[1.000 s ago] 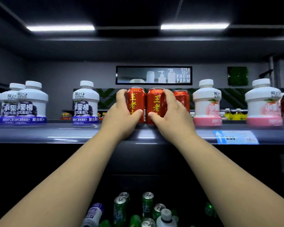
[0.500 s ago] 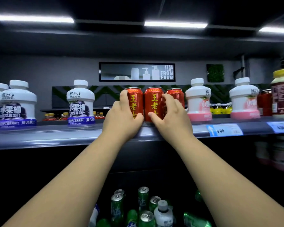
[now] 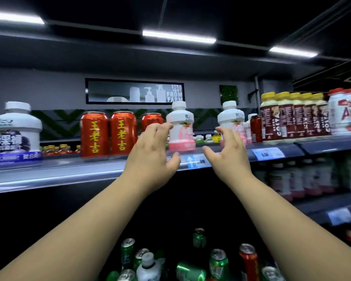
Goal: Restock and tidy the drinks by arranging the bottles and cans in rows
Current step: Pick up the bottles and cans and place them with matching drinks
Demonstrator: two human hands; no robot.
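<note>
On the dim shop shelf (image 3: pixel 69 171), red cans (image 3: pixel 107 133) stand; left hand (image 3: pixel 150 157) and right hand (image 3: pixel 229 157) hover, fingers spread, holding nothing.

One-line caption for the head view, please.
Left hand and right hand, both open, hover before two pink bottles on the shelf, beside red cans.

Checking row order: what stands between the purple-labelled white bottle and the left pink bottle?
Three upright red metal cans, the third partly behind the left hand; head view.
</note>
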